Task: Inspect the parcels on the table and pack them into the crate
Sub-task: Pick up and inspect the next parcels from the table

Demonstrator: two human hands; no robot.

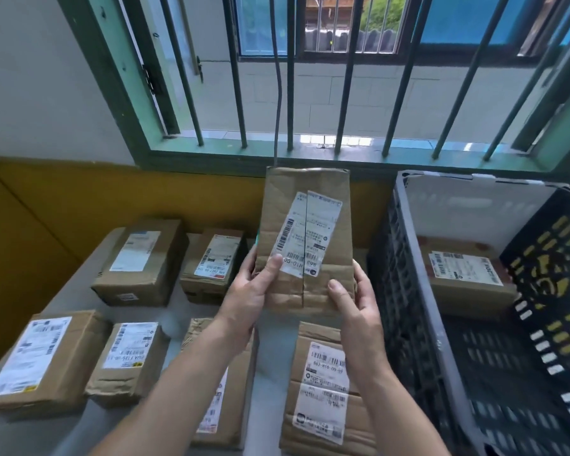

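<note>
A tall brown cardboard parcel [305, 205] with a split white label stands upright in the air above the table. My left hand [254, 287] grips its lower left edge, thumb on the label. My right hand [356, 297] grips its lower right edge, thumb on the front face. To the right stands the dark plastic crate [408, 291], with one labelled parcel [464, 274] lying at its far end. Several more brown parcels lie on the grey table [178, 311], among them one [323, 390] just below my hands.
A barred window [310, 93] with a green frame rises behind the table. The wall below it is yellow. Parcels at the left include a large one [142, 261] and a flat one [37, 360] at the front edge.
</note>
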